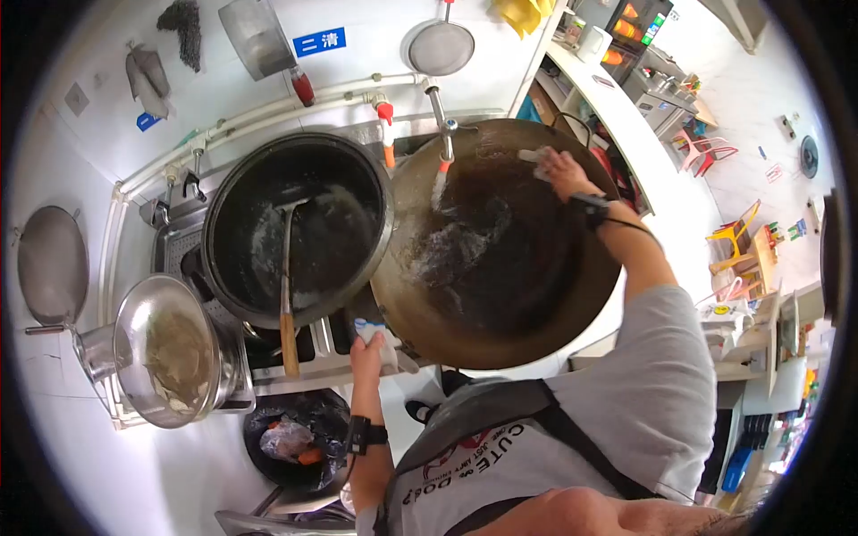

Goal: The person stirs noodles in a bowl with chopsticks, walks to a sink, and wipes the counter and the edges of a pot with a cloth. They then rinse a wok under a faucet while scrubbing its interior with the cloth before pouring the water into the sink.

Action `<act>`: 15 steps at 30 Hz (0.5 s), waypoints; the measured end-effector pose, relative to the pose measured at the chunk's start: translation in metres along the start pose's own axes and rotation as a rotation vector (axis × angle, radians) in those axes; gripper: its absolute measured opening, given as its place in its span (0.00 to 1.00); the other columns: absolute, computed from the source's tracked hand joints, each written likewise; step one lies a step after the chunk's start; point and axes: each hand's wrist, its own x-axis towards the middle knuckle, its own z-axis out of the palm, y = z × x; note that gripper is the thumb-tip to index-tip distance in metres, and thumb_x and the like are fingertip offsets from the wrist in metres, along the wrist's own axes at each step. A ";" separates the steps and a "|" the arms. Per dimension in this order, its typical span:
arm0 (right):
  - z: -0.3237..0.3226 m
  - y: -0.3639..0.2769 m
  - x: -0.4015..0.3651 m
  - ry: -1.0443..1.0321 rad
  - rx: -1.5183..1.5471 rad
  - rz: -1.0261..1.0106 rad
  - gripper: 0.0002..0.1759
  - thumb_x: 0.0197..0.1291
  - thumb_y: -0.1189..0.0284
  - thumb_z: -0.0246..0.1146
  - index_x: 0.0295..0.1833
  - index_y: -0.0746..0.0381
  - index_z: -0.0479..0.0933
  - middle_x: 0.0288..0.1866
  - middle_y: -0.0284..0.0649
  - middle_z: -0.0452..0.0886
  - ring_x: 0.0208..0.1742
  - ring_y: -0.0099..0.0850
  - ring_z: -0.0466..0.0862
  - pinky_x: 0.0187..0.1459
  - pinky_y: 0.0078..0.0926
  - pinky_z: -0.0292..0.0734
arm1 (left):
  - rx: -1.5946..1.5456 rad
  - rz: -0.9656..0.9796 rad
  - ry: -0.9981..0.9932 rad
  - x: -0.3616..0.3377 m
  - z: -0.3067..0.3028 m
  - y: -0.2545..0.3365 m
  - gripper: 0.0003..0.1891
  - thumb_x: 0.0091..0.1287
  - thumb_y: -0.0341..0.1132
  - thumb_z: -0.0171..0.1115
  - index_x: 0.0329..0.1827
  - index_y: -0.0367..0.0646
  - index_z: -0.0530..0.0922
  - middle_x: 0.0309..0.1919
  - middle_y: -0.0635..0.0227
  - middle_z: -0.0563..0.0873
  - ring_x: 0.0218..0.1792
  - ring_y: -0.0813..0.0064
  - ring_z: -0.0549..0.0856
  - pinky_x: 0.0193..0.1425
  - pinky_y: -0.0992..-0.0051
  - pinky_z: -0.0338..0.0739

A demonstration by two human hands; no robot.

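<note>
A large wok [536, 330] lies tilted, and water from the tap [450, 129] runs into it and pools on its left side. My right hand [568, 174] is closed on a pale scrubbing cloth [534, 156], against the wok's inner wall near the far right rim. Along the near left rim, my left hand [365, 350] is closed on a white-and-blue cloth [367, 329]. Whether it also grips the wok's handle is hidden. Left of the wok stands a black pot [268, 147] holding some water and a wooden-handled ladle [288, 304].
A steel bowl [165, 357] stands at the left. Below it is a bin [259, 447] lined with a black bag. A strainer [442, 47] and a cleaver [259, 40] hang on the wall. A white counter [617, 107] runs along the right.
</note>
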 end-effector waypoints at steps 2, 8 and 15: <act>-0.042 0.020 -0.054 -0.236 0.109 -0.049 0.32 0.50 0.61 0.59 0.63 0.56 0.69 0.73 0.37 0.56 0.74 0.42 0.49 0.68 0.42 0.46 | -0.094 0.071 0.015 0.002 0.004 -0.001 0.11 0.59 0.35 0.63 0.37 0.34 0.78 0.32 0.64 0.84 0.34 0.74 0.80 0.40 0.72 0.73; -0.175 -0.074 -0.158 -0.779 0.680 -0.250 0.27 0.61 0.58 0.51 0.65 0.53 0.64 0.59 0.50 0.70 0.59 0.47 0.73 0.54 0.44 0.70 | -0.119 0.050 -0.008 -0.001 0.007 0.006 0.13 0.60 0.37 0.62 0.39 0.33 0.76 0.35 0.66 0.82 0.36 0.74 0.78 0.43 0.72 0.71; -0.156 -0.267 -0.057 0.156 0.878 -0.763 0.27 0.62 0.64 0.48 0.68 0.50 0.59 0.71 0.40 0.58 0.68 0.41 0.62 0.64 0.44 0.60 | -0.007 0.118 0.036 -0.003 0.006 0.007 0.18 0.58 0.40 0.63 0.40 0.32 0.77 0.37 0.54 0.84 0.39 0.65 0.83 0.45 0.68 0.74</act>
